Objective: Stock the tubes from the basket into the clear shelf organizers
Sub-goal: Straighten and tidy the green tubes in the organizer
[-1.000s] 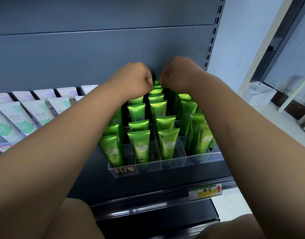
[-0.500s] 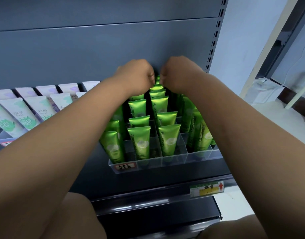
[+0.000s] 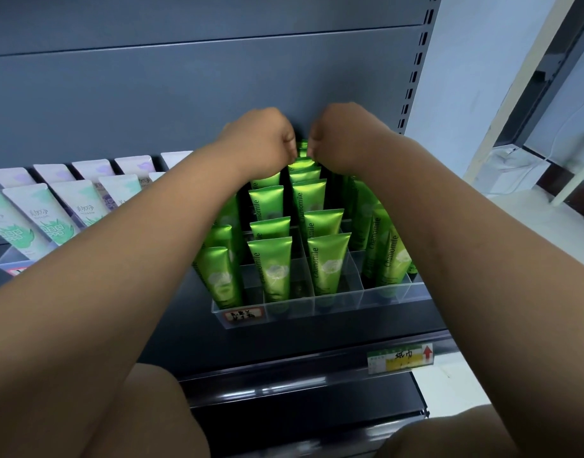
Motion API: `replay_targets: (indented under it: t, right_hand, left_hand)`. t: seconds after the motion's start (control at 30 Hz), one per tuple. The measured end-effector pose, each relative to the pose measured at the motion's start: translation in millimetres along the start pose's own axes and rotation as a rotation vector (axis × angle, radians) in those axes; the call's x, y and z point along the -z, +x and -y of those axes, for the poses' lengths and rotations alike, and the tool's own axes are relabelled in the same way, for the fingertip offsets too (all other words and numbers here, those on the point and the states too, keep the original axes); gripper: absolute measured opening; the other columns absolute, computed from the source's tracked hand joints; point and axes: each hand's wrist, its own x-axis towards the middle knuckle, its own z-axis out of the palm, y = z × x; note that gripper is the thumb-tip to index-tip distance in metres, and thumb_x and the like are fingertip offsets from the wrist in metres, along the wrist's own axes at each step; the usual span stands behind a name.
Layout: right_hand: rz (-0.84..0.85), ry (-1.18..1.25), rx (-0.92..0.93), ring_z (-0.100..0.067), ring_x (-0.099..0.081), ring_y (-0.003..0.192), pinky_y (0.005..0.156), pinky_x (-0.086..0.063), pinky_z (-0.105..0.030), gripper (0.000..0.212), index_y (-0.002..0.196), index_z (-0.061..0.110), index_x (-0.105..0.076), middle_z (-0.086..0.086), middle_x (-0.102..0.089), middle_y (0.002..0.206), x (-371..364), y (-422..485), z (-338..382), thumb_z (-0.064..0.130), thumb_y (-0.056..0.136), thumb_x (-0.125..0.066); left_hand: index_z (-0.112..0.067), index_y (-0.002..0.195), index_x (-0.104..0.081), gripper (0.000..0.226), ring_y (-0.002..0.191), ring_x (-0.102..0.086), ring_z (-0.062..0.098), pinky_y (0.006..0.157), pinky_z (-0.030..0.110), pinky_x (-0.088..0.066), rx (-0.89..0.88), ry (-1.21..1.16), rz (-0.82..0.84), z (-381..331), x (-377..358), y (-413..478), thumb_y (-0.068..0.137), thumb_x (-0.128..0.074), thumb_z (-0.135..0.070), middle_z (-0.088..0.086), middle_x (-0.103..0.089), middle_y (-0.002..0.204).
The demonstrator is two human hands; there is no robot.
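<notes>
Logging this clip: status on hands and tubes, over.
Left hand and right hand both pinch rear green tube, back of clear organizer. Nothing in the way.

Fingertips of left hand and right hand: hidden behind knuckles; grip not determinable. Rear green tubes: mostly covered by hands. White tubes: cut off at left edge (also overlapped by forearm). Organizer label: handwriting illegible.

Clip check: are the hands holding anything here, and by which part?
Both the left hand and right hand appear to pinch the rearmost green tube by its flat top edge; the contact itself is hidden.
</notes>
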Motion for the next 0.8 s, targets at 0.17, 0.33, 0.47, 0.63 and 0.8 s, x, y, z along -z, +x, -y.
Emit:
replay_targets:
  t: [0.17,0.33,0.47,0.63,0.8]
  right_hand:
    - [-0.012,0.0,-0.007,-0.027,-0.052,0.085,0.08,-0.047,-0.031,0.023,0.071,0.019,-0.056,-0.003,-0.055,0.082,-2,2,0,0.021,0.094,-0.056]
    - [0.001,-0.006,-0.001,-0.027,-0.049,0.086,0.078,-0.044,-0.03,0.017,0.079,0.02,-0.062,-0.004,-0.054,0.084,0,2,-1,0.021,0.095,-0.055]
    - [-0.005,-0.026,-0.027,-0.029,-0.047,0.081,0.073,-0.04,-0.029,0.029,0.061,0.011,-0.045,0.002,-0.044,0.066,0,2,-1,0.018,0.089,-0.052]
    - [-0.043,0.014,-0.015,-0.028,-0.048,0.08,0.077,-0.048,-0.031,0.026,0.061,0.014,-0.045,-0.001,-0.05,0.073,7,-7,3,0.022,0.084,-0.051]
    - [-0.064,0.09,0.024,-0.033,-0.063,0.103,0.086,-0.055,-0.04,0.032,0.101,0.018,-0.071,-0.007,-0.071,0.105,14,-39,18,0.041,0.091,-0.051]
  left_hand:
    - [-0.029,0.083,-0.079,0.011,0.096,-0.069,0.025,0.089,0.042,-0.056,0.02,-0.019,0.007,0,2,-2,0.081,-0.068,-0.025,-0.002,-0.077,0.093]
    - [-0.021,0.09,-0.081,0.014,0.095,-0.069,0.026,0.087,0.04,-0.056,0.026,-0.024,-0.018,-3,8,-7,0.084,-0.068,-0.024,0.003,-0.076,0.093]
    - [-0.016,0.09,-0.079,0.015,0.092,-0.067,0.024,0.079,0.028,-0.049,0.07,-0.071,-0.077,-3,16,-12,0.091,-0.067,-0.024,0.006,-0.073,0.088]
    - [-0.023,0.095,-0.076,0.022,0.098,-0.067,0.027,0.086,0.037,-0.055,0.153,-0.102,-0.192,2,25,-28,0.092,-0.062,-0.039,0.001,-0.074,0.094]
    - [-0.019,0.115,-0.066,0.037,0.108,-0.062,0.038,0.085,0.044,-0.053,0.154,0.028,-0.298,-16,31,-51,0.098,-0.051,-0.049,0.012,-0.07,0.111]
